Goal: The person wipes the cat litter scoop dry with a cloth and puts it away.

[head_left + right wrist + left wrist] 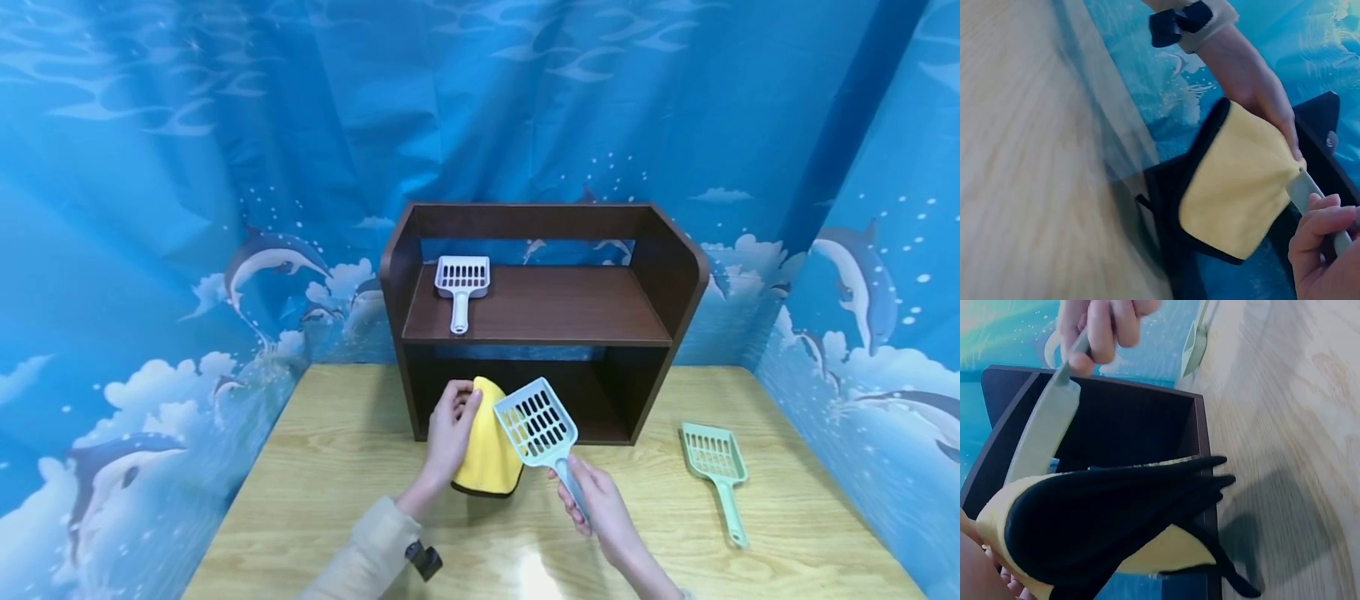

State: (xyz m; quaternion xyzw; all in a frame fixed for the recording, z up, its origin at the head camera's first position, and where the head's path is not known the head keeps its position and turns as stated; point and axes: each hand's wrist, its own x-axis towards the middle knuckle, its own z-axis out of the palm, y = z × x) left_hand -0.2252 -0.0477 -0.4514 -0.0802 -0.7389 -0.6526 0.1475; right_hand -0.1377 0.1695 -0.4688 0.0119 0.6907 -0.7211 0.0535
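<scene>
A yellow cloth (pixel 486 454) with black edging hangs from my left hand (pixel 448 429), pinched near its top. My right hand (pixel 600 500) grips the handle of a pale blue slotted litter scoop (pixel 556 459), its head raised and tilted beside the cloth. In the head view, the scoop's left edge overlaps the cloth. From the left wrist, the cloth's dark underside (pixel 1097 519) shows, with the scoop (pixel 1044 431) seen edge-on behind it. The right wrist view shows the yellow face of the cloth (pixel 1235 187) next to the scoop (pixel 1304 190); whether they touch, I cannot tell.
A dark brown two-tier shelf (pixel 555 304) stands at the back of the wooden table (pixel 322 483). On its upper board, at left, lies a whitish litter scoop (pixel 460 312). A green litter scoop (pixel 726 493) lies on the table at right. Blue dolphin-print sheeting (pixel 225 167) surrounds the table.
</scene>
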